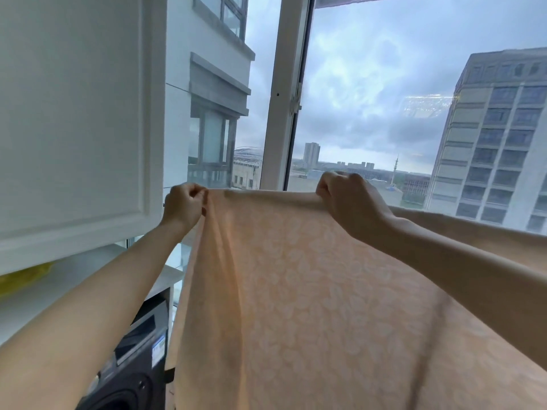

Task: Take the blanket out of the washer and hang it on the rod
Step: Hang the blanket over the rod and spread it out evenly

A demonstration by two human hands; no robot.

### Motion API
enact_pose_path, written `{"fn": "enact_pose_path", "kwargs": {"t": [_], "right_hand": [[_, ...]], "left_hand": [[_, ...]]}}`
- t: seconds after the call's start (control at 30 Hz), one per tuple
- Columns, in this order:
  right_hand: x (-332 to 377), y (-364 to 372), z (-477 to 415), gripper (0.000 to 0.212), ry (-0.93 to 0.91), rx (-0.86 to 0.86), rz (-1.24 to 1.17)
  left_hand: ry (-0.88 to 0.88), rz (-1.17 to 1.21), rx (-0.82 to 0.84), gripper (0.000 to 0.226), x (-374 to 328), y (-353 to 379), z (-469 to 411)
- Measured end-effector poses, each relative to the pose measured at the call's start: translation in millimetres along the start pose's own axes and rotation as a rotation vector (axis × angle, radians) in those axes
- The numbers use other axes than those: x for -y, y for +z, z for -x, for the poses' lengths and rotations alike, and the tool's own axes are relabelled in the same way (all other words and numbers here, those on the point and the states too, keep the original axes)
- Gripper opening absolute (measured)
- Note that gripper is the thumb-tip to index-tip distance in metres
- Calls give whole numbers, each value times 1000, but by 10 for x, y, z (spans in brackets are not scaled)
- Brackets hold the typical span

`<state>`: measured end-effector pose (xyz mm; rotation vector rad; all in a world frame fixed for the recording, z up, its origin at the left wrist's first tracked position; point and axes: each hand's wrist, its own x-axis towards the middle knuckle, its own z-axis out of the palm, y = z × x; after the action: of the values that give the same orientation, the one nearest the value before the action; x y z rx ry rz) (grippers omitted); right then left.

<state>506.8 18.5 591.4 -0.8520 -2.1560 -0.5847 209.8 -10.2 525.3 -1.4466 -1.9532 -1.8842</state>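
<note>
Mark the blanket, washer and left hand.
blanket [296,276]: head view, patterned middle of the cloth.
washer [133,374]: head view, dark front panel.
left hand [183,205]: head view, back of the hand.

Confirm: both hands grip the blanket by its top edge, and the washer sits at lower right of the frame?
One thing is wrong. The left hand and right hand do grip the blanket by its top edge, but the washer sits at lower left, not lower right, as the head view shows.
</note>
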Motion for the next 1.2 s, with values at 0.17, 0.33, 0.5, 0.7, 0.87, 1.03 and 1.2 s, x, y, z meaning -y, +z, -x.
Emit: {"fn": "enact_pose_path", "kwargs": {"t": [0.17,0.33,0.5,0.7,0.87,1.03,1.2], "right_hand": [[33,70,-180,17,82,29,18],[104,77,27,22,-34,65,22],[198,157,96,22,-97,78,56],[362,285,75,25,-187,87,47],[592,470,49,29,-312,50,30],[942,673,179,26,-389,73,-115],[1348,927,488,19,-482,113,-266]], "left_hand": [[-15,-4,-69,21,-7,61,-206],[-73,1,93,15,231,224,-67],[-72,9,213,31,326,353,191],[-76,-16,190,37,363,257,498],[-1,-400,226,25,507,-6,830],[-104,-611,218,30,685,-446,1351],[-204,-679,111,28,694,-913,1971]]}}
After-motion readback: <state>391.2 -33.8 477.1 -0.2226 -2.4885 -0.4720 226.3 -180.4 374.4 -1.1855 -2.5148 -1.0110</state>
